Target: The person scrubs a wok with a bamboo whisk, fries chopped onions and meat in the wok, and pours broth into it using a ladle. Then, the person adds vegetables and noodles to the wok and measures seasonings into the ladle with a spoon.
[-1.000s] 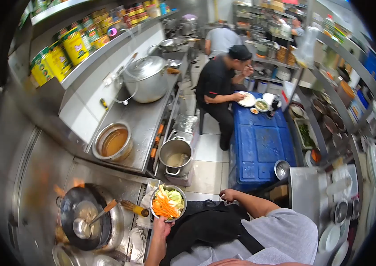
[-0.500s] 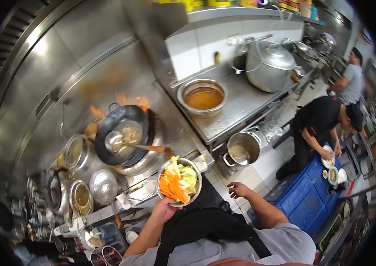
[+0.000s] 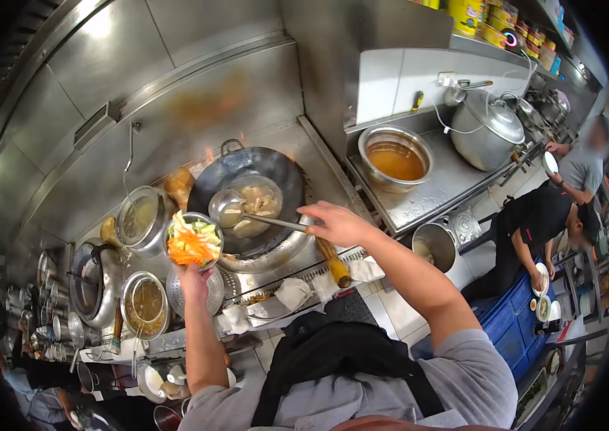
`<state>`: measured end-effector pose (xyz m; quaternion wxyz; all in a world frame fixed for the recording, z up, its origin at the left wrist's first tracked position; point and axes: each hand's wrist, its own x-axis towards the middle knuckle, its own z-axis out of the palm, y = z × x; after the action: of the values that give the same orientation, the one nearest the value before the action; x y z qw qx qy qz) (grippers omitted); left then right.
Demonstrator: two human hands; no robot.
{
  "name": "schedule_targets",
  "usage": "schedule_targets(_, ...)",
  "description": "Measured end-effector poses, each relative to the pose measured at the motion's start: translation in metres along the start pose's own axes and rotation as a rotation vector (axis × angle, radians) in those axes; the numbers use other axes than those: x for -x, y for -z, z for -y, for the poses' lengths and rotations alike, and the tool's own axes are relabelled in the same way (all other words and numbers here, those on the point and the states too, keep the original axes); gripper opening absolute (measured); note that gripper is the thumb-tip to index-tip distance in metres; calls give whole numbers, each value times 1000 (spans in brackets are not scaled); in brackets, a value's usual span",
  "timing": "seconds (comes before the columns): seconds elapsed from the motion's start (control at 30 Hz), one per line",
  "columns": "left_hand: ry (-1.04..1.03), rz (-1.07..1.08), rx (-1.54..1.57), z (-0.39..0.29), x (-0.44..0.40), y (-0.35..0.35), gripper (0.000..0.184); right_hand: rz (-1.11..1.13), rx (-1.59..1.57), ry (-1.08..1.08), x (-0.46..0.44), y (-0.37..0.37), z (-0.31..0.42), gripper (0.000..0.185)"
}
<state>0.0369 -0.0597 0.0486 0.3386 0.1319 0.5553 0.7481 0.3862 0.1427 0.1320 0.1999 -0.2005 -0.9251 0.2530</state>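
Observation:
My left hand (image 3: 195,276) holds a metal bowl of cut vegetables (image 3: 194,243), orange strips and pale green pieces, at the left rim of the wok. My right hand (image 3: 334,223) is closed on the handle end of a ladle (image 3: 227,209). The ladle's bowl rests inside the dark wok (image 3: 279,164), beside pale pieces of food (image 3: 260,201) in liquid. Small flames show behind the wok.
A pot of brown liquid (image 3: 395,159) and a large lidded pot (image 3: 487,126) stand on the right counter. Strainers and pots (image 3: 145,305) line the left. A bamboo brush (image 3: 334,266) lies before the wok. Several people are nearby, one bent over a blue table (image 3: 509,327).
My view has turned toward the stove. The vegetable bowl has moved from in front of the wok to its left side. My right hand has reached forward and taken hold of the ladle.

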Motion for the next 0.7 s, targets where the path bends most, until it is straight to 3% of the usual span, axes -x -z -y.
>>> schedule_targets(0.07, -63, -7, -197, -7, -34, 2, 85, 73, 127, -58, -33, -48, -35, 56)
schedule_targets(0.13, -83, 38, -322, -10, -68, -6, 89, 144, 253, -128, -44, -68, -45, 59)
schedule_targets(0.2, -91, 74, -334, -7, -100, -22, 90, 608, -247, -567, -45, -66, -53, 63)
schedule_targets(0.27, -143, 60, -407, 0, -122, -36, 93, 710, -394, -724, -38, -57, -38, 65)
schedule_targets(0.3, -151, 29, -528, 3, -132, -40, 95, 599, -277, -617, -22, -64, -40, 63)
schedule_targets(0.37, -158, -7, -637, 11, -157, -48, 96, 469, -3, -605, 0, -77, -15, 64)
schedule_targets(0.43, -318, -50, -930, 21, -169, -58, 97, 440, 163, -776, 16, -83, 29, 69)
schedule_targets(0.47, -417, -74, -1061, 21, -170, -65, 98, 444, 162, -777, 27, -95, 32, 69)
schedule_targets(0.53, -400, -32, -1134, 16, -172, -78, 98, 195, 89, -766, 56, -131, 21, 72)
schedule_targets(0.6, -400, -20, -1193, 10, -171, -88, 98, 91, -29, -545, 86, -178, -24, 76)
schedule_targets(0.7, -456, 25, -1430, 7, -170, -100, 99, 103, -360, -697, 84, -182, -20, 82)
